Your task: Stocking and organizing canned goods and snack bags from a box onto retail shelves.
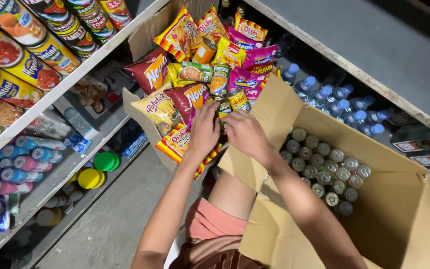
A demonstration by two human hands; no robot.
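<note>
My left hand [204, 130] and my right hand [245, 133] meet over a cardboard box [140, 112] packed with snack bags and cans. Both hands close around a small can [223, 107] at the box's near edge, beside a dark red snack bag [191, 97] and a green-labelled can [196, 72]. Most of the gripped can is hidden by my fingers. My right forearm crosses the flap of a larger open carton [374, 149] that holds several upright cans [324, 169] seen from the top.
Shelves on the left [65, 82] carry stacked tins on top, small bottles and yellow and green lids [98, 169] below. Blue-capped water bottles [334, 99] stand under a grey shelf board [374, 45] at right. Bare concrete floor [110, 224] lies below.
</note>
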